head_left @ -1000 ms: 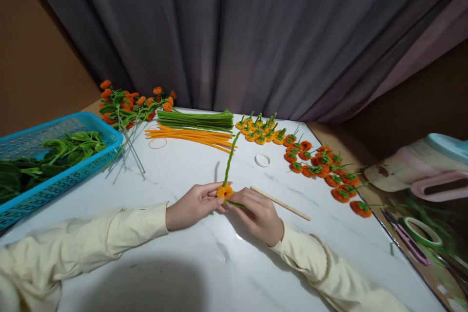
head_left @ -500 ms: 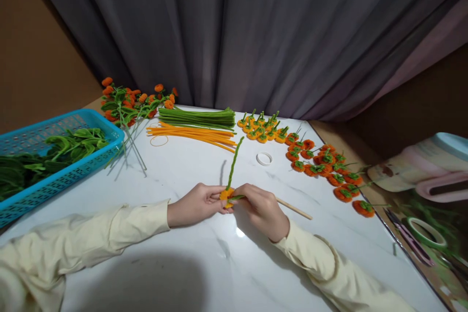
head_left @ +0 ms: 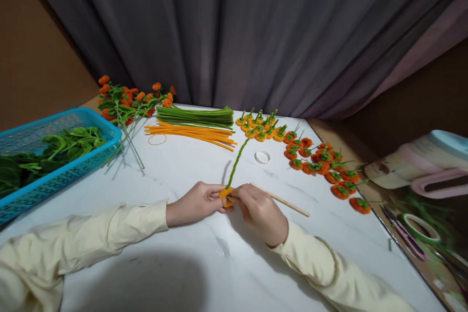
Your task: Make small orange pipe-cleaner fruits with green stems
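Note:
My left hand (head_left: 197, 203) is closed, its thumb and fingertips pinching a small orange-yellow pumpkin (head_left: 225, 196) of fuzzy pipe cleaner just above the table. From the pumpkin's top a long green pipe cleaner (head_left: 237, 163) rises, leaning right. My right hand (head_left: 259, 208) is closed in a pinch at the pumpkin's right side, where a short green end of the pipe cleaner shows between the fingertips; the fingers hide most of it. Behind my right hand a thin wooden stick (head_left: 290, 203) lies on the table.
A blue basket (head_left: 78, 158) of green leaves stands left, beside orange flowers (head_left: 126, 97). Green (head_left: 195, 116) and orange pipe cleaners (head_left: 190, 131) lie behind. Yellow pumpkins (head_left: 260, 129), orange pumpkins (head_left: 340, 191), a white ring (head_left: 262, 157), green tape (head_left: 420, 228) and a large cup (head_left: 405, 161) are right.
The short green end that stuck out beside the pumpkin is now mostly covered by my right fingers. The long green pipe cleaner leans further right. My left hand keeps its hold.

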The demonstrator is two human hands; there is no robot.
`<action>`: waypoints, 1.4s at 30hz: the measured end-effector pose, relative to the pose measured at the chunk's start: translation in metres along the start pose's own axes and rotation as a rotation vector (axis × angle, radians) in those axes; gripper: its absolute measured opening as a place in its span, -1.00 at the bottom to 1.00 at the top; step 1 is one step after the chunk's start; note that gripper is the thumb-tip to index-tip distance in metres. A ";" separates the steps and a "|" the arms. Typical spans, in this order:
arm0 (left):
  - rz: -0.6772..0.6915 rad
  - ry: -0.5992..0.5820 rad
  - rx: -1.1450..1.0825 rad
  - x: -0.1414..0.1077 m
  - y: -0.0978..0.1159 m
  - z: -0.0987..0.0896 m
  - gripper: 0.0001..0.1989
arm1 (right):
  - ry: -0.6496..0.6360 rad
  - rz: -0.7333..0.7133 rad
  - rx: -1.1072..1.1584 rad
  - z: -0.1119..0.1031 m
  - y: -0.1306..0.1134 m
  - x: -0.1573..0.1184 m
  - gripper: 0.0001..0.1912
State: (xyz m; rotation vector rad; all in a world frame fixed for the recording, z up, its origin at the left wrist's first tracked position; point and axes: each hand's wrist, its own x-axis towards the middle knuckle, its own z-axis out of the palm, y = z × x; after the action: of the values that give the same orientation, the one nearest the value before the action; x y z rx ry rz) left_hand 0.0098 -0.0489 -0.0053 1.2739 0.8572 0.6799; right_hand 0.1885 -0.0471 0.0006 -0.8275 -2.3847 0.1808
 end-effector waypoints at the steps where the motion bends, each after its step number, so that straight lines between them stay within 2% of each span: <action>1: 0.001 0.015 -0.001 0.000 -0.001 0.000 -0.73 | -0.003 0.007 -0.021 0.001 -0.001 0.000 -0.79; 5: 0.011 0.091 0.032 0.001 -0.001 0.004 -0.73 | -0.034 0.063 -0.077 0.000 -0.006 -0.001 -0.80; 11: 0.090 0.181 0.274 -0.001 -0.002 0.006 -0.71 | -0.148 0.214 0.076 -0.011 -0.007 0.003 -0.88; 17: 0.139 0.246 0.451 -0.002 -0.003 0.007 -0.73 | -0.132 0.249 0.098 -0.009 -0.013 0.002 -0.84; 24: 0.184 0.299 0.483 -0.001 -0.002 0.006 -0.73 | -0.119 0.254 0.113 0.000 -0.024 -0.004 -0.82; 28: 0.200 0.320 0.427 0.000 -0.002 0.007 -0.70 | -0.165 0.316 0.138 -0.009 -0.026 0.000 -0.84; 33: 0.149 0.329 0.359 0.000 0.001 0.008 -0.65 | -0.281 0.430 0.102 -0.023 -0.029 0.006 -0.85; 38: 0.180 0.320 0.387 0.001 0.000 0.007 -0.73 | -0.278 0.357 0.109 -0.016 -0.034 0.002 -0.83; 40: 0.183 0.323 0.393 0.001 0.000 0.007 -0.75 | -0.259 0.275 0.063 -0.017 -0.033 0.002 -0.80; 42: 0.188 0.308 0.407 0.001 0.000 0.006 -0.75 | -0.187 0.128 -0.039 -0.024 -0.028 0.005 -0.77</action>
State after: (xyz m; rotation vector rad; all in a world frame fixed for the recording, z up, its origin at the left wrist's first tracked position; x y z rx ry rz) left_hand 0.0153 -0.0508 -0.0054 1.6552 1.1804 0.8968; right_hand 0.1852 -0.0680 0.0308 -1.0221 -2.5156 0.2749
